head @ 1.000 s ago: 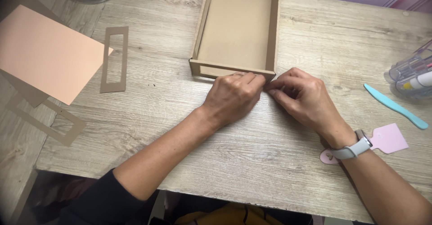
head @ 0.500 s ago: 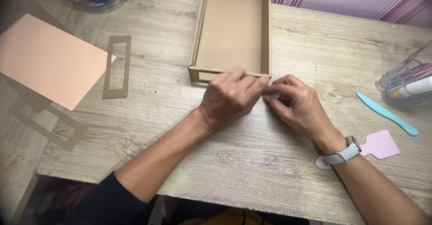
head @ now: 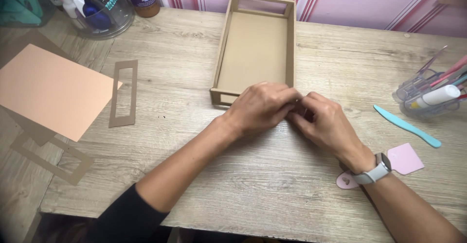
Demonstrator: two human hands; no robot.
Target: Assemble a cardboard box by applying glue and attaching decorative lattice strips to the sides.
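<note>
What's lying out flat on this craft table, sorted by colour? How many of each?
Brown card: 3 - box frame under both hands, window strip, frame piece
Peach: 1 - paper sheet
Pink: 2 - tag, small piece
Turquoise: 1 - flat tool
Total: 7, leaving out the tubs of supplies.

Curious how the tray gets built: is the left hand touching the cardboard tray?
Touching. In the head view the left hand covers the near wall of the tray.

Dark sleeve [head: 127,214], grey wristwatch [head: 377,170]
</note>
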